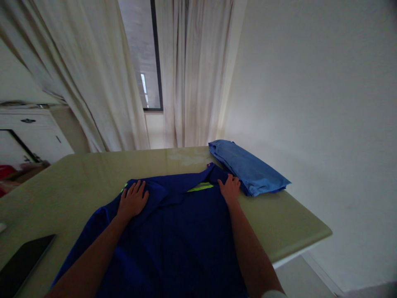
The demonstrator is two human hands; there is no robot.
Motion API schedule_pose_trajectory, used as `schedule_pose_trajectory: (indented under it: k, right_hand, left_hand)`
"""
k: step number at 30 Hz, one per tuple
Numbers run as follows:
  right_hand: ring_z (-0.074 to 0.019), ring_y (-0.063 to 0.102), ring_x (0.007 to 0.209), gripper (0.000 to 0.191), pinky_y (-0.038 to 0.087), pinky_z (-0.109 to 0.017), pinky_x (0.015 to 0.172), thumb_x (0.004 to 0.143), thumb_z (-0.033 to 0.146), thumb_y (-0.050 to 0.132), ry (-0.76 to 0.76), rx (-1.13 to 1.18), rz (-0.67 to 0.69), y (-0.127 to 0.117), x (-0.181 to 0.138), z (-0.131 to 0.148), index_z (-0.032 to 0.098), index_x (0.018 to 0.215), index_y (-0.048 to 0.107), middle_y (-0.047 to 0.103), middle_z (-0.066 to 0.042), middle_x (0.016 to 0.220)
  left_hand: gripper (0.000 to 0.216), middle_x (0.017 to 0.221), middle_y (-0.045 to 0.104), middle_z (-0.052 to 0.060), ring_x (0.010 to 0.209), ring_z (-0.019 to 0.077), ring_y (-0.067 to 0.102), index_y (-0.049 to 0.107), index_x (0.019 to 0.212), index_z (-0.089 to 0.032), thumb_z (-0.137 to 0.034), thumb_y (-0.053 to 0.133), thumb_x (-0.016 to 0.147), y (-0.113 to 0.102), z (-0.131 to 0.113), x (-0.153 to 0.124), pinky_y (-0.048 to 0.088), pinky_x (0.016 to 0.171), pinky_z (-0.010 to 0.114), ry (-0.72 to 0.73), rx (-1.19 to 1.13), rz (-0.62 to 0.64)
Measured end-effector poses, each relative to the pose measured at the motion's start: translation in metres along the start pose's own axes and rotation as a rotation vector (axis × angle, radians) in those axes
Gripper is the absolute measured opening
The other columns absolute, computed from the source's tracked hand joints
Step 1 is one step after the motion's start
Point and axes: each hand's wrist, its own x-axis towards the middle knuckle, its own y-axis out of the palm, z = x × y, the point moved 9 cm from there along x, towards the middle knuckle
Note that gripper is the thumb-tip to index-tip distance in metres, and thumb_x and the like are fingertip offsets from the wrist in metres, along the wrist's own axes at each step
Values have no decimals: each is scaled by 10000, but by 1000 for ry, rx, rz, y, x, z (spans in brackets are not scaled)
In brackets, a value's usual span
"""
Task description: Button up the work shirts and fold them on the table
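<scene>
A dark blue garment point(189, 236) with yellow-green strips lies spread over the table in front of me, its near part running out of view at the bottom. My left hand point(134, 199) rests flat on its upper left part, fingers stretched out. At the upper right corner, my right hand point(230, 189) lies on the cloth with thumb and fingers apart. A folded fabric edge runs between the two hands, with one yellow-green strip point(201, 187) showing beneath it.
A folded lighter blue garment stack point(248, 167) lies just beyond my right hand, near the wall point(310, 103). A dark flat device point(26, 260) is on the table point(89, 174) at the left. Behind are curtains point(198, 74) and a white cabinet point(34, 132).
</scene>
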Motion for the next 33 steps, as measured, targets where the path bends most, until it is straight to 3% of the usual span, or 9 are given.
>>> schedule_pose_trajectory:
  k: [5,11,13,16,20,24,26,29,33]
  right_hand:
    - [-293,588,1135,509,448,-393,1028,782,225,622,18,289,0,12,19,-8,104,1274,572,589,-186,1209]
    - [-273,634,1021,618,484,-393,1010,728,244,640,233,513,-116,15,18,-24,81,1312,518,519,-241,1313]
    - [-271,648,1010,683,489,-399,1020,713,249,658,322,570,-138,18,16,-27,70,1351,490,506,-266,1345]
    - [-270,666,1001,724,532,-398,964,701,280,697,432,679,-123,24,15,-30,82,1367,496,579,-243,1289]
    - [-251,695,771,593,584,-360,655,716,396,747,464,988,188,49,11,-15,124,1225,614,721,-99,914]
    - [-209,657,617,273,543,-309,568,682,340,745,384,1109,394,53,6,7,151,876,712,680,-22,665]
    - [-202,679,690,197,555,-302,645,704,322,686,307,1122,301,37,13,10,174,829,718,700,-15,707]
    - [-215,699,930,288,556,-318,822,778,310,547,154,1094,-12,-4,28,-1,179,954,734,753,-52,948]
    - [-274,664,1038,487,542,-389,838,859,293,381,191,875,-214,-31,33,-41,85,1193,668,716,-164,1164]
  left_hand:
    - [673,1649,367,113,1513,327,342,413,1567,-133,-451,251,997,1,4,0,216,1247,548,2,-13,-29]
    - [612,1595,451,148,1480,333,394,483,1508,-99,-314,314,960,-18,-6,-4,258,1235,558,-21,-77,-94]
    - [618,1588,459,155,1479,307,399,474,1506,-83,-216,339,917,-38,-40,-8,244,1250,536,32,-112,-176]
    - [617,1586,469,134,1473,236,416,471,1504,-88,-169,353,904,-63,-132,-16,255,1266,429,249,-237,-261]
    - [614,1604,447,114,1472,256,422,430,1544,-166,-216,400,933,-63,-250,-27,282,1248,493,407,-408,-226]
    - [626,1592,450,169,1438,289,463,346,1585,-149,-277,387,974,-36,-291,-31,314,1214,527,348,-442,-169]
    - [631,1529,520,197,1383,303,518,342,1582,-117,-316,394,986,-24,-293,-31,327,1201,524,350,-431,-135]
    - [675,1426,602,215,1329,304,556,276,1601,-73,-344,394,994,-20,-287,-32,329,1197,513,350,-439,-142]
    - [690,1485,561,195,1426,311,455,249,1619,-99,-332,400,987,-24,-290,-35,249,1234,538,393,-436,-177]
